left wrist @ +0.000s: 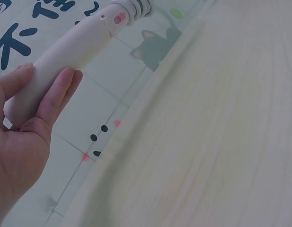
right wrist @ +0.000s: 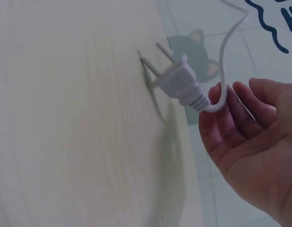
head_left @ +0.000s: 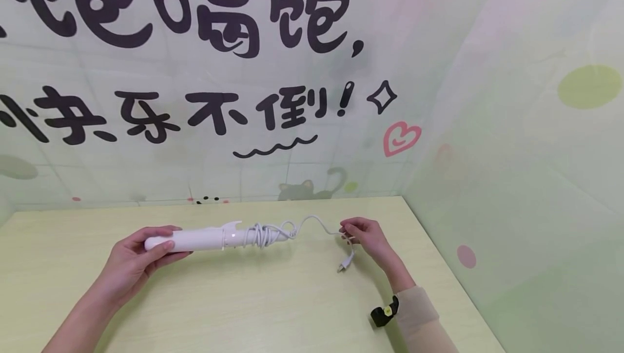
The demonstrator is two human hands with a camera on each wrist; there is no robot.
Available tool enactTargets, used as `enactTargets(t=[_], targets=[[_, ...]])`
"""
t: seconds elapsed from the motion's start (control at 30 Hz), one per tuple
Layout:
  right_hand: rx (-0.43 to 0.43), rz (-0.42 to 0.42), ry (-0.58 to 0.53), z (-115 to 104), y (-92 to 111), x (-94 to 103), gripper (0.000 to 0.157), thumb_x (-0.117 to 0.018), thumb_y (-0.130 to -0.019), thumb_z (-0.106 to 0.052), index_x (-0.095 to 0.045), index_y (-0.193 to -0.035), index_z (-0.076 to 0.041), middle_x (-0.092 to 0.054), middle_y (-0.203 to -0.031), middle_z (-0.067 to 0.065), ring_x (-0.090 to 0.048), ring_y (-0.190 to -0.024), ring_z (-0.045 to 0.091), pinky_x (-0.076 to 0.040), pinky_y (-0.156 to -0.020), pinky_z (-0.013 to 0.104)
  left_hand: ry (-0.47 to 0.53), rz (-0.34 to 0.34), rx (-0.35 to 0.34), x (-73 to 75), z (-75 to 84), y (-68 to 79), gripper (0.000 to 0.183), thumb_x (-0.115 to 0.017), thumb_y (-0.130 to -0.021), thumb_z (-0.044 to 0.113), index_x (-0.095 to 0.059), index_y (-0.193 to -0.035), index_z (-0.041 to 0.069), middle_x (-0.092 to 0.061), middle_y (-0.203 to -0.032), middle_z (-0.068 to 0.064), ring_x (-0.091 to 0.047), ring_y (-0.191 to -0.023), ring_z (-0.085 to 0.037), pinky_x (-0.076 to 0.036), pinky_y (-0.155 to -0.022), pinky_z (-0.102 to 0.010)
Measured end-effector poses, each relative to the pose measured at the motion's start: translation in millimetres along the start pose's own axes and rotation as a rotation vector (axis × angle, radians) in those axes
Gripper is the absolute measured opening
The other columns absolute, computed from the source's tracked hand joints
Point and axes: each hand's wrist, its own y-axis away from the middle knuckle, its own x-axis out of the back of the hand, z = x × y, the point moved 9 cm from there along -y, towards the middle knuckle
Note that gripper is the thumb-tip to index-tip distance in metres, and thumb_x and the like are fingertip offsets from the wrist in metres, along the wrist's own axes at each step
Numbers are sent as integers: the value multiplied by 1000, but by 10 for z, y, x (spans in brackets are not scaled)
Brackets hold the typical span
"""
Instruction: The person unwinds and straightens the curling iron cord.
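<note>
My left hand (head_left: 131,258) holds a white curling iron (head_left: 197,239) by its handle end, with fingers and thumb around it. The iron lies level above the table. Its white cord (head_left: 263,235) is wound in several loops around the barrel, and a loose length runs right. That length passes against the fingertips of my right hand (head_left: 368,236). In the right wrist view, the hand (right wrist: 259,142) has loosely bent fingers, and the thumb stands apart from the cord (right wrist: 223,52). The two-pin plug (right wrist: 179,80) hangs just beyond the fingers, above the table.
A pale wood-grain table (head_left: 253,309) spreads beneath both hands. Behind it stands a printed backdrop (head_left: 336,163) with dark lettering, and a spotted sheet (head_left: 526,190) closes off the right side. A black band (head_left: 384,314) is on the right wrist.
</note>
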Motion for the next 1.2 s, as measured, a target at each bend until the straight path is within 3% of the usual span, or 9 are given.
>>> enactTargets(t=[0.13,0.27,0.67,0.77,1.0,1.2], targets=[[45,-44,22,-58,-6,-69,37,-56,-108,-14,-59,-127,17,-71,-111,23,-69,-103,34,-66,-91,42,0,3,-4,10,2,13,35,-44,-98,-24,-68,-118,-8,-67,-124,-11,-69,-110,-26,-62,-90,-46],[99,-90,36,-165,-9,-165,43,-55,-109,-20,-57,-132,15,-69,-116,26,-68,-107,39,-64,-94,46,1,4,0,17,-1,31,35,-45,-98,-25,-69,-118,-8,-67,-124,-10,-69,-111,-24,-62,-90,-47],[211,-167,24,-543,-4,-529,36,-63,-102,-4,-58,-133,13,-67,-122,30,-69,-106,35,-65,-91,38,-4,-4,-10,10,34,50,34,-44,-99,-24,-68,-118,-8,-68,-124,-10,-68,-112,-24,-62,-90,-47],[207,-178,-1,-566,-2,-602,37,-65,-100,-3,-58,-133,14,-67,-121,30,-69,-107,33,-65,-90,34,-8,-11,-13,-6,36,55,34,-44,-99,-24,-68,-117,-8,-68,-124,-10,-68,-112,-23,-62,-90,-47],[172,-169,-26,-487,-41,-730,36,-66,-99,0,-59,-132,12,-67,-122,30,-65,-114,41,-64,-92,33,-27,-22,15,-36,-12,37,33,-46,-100,-22,-68,-118,-6,-66,-126,-8,-67,-113,-22,-61,-91,-47],[122,-223,-18,-436,-86,-920,35,-63,-101,-1,-57,-132,15,-70,-117,26,-72,-103,31,-66,-90,37,-33,-12,17,-27,-8,40,32,-47,-100,-21,-69,-118,-5,-66,-125,-8,-67,-112,-21,-62,-91,-47]])
